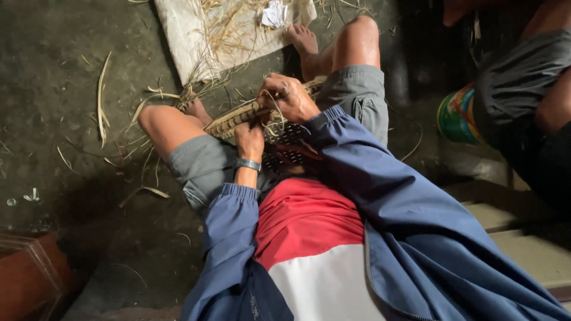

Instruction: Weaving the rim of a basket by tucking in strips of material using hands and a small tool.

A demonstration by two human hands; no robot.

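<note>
Holding woven strip (238, 120) across lap | long way runs left-down to right-up | left hand (249, 141) clenched under it, near its middle | right hand (289, 98) gripping it just right, pinching thin straw (270, 116)

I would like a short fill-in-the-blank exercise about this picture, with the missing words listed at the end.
1. Both hands grip a woven basket rim that rests across the person's ____.
2. The left hand has a grey band on its ____.
3. The right hand comes out of a ____ jacket sleeve.
4. Loose dry straw lies on a white ____ spread on the floor in front of the bare foot.

Missing words: knees; wrist; blue; sack
</note>
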